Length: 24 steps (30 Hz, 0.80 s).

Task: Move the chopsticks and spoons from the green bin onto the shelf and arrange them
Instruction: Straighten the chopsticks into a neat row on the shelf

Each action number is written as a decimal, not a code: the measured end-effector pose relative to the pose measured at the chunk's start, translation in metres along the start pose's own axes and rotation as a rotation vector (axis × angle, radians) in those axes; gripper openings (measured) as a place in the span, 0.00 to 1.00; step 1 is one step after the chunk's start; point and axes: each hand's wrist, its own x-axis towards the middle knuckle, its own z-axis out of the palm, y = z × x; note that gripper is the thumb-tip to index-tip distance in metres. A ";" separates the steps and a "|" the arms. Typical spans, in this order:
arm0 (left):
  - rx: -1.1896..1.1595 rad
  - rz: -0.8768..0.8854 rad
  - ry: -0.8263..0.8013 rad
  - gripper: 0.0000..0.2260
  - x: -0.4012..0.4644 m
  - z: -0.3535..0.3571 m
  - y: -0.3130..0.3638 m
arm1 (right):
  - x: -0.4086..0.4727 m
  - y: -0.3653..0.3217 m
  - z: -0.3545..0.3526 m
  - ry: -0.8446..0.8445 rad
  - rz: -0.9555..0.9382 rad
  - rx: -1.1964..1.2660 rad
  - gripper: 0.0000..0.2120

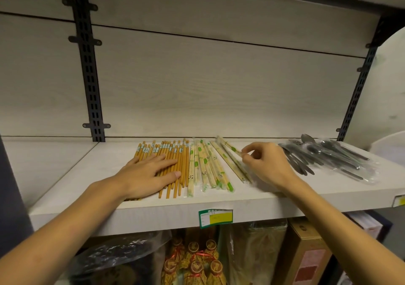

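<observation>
wooden chopsticks [173, 164] lie front-to-back on shelf [285, 195].

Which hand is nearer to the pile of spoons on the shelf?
The right hand. It pinches wrapped chopsticks just left of the spoons. The left hand lies flat on the brown chopsticks, much farther left.

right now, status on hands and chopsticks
Left hand flat on brown chopsticks. Right hand pinching wrapped chopsticks. Spoons shelved right. Nothing blocking.
</observation>
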 end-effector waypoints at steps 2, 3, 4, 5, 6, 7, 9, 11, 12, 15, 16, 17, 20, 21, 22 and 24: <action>-0.003 -0.001 0.000 0.55 0.000 0.000 0.000 | -0.001 -0.003 0.003 -0.082 0.001 0.007 0.09; -0.005 -0.001 0.001 0.55 0.000 0.000 0.000 | -0.001 -0.003 0.004 -0.134 -0.002 -0.021 0.09; -0.007 0.000 0.000 0.55 0.000 0.000 0.000 | -0.001 -0.003 0.006 -0.179 -0.006 -0.059 0.10; -0.010 0.001 -0.001 0.55 0.000 0.000 0.000 | -0.001 -0.003 0.006 -0.206 -0.014 -0.098 0.11; -0.012 0.001 -0.002 0.55 0.000 0.000 0.000 | 0.000 -0.003 0.007 -0.211 -0.026 -0.133 0.12; -0.015 -0.001 -0.002 0.55 0.000 0.000 0.000 | 0.001 -0.002 0.007 -0.195 -0.042 -0.166 0.13; -0.018 -0.005 0.000 0.55 0.000 0.000 0.000 | 0.002 -0.001 0.008 -0.165 -0.096 -0.219 0.16; -0.015 -0.007 0.003 0.55 0.000 0.000 0.000 | 0.002 -0.004 0.009 -0.223 -0.177 -0.202 0.21; -0.013 -0.009 0.004 0.55 0.000 0.000 0.000 | 0.002 -0.007 0.010 -0.279 -0.213 -0.178 0.24; -0.014 -0.011 0.000 0.55 -0.001 0.000 0.000 | 0.001 -0.021 0.017 -0.472 -0.233 -0.137 0.27; -0.017 -0.012 0.000 0.55 -0.001 0.000 0.000 | 0.002 -0.023 0.021 -0.543 -0.206 -0.133 0.26; -0.019 -0.012 0.000 0.55 -0.001 0.000 0.000 | 0.003 -0.025 0.025 -0.609 -0.178 -0.154 0.26; -0.029 -0.015 0.002 0.54 -0.002 0.000 0.001 | 0.004 -0.026 0.033 -0.689 -0.148 -0.269 0.25; -0.027 -0.015 -0.003 0.55 -0.003 0.000 0.000 | 0.003 -0.025 0.032 -0.688 -0.151 -0.278 0.26; -0.022 -0.012 -0.011 0.54 -0.003 0.000 0.000 | 0.002 -0.024 0.031 -0.679 -0.153 -0.274 0.26; -0.006 -0.010 -0.034 0.51 -0.005 0.000 0.001 | 0.001 -0.024 0.026 -0.620 -0.177 -0.271 0.27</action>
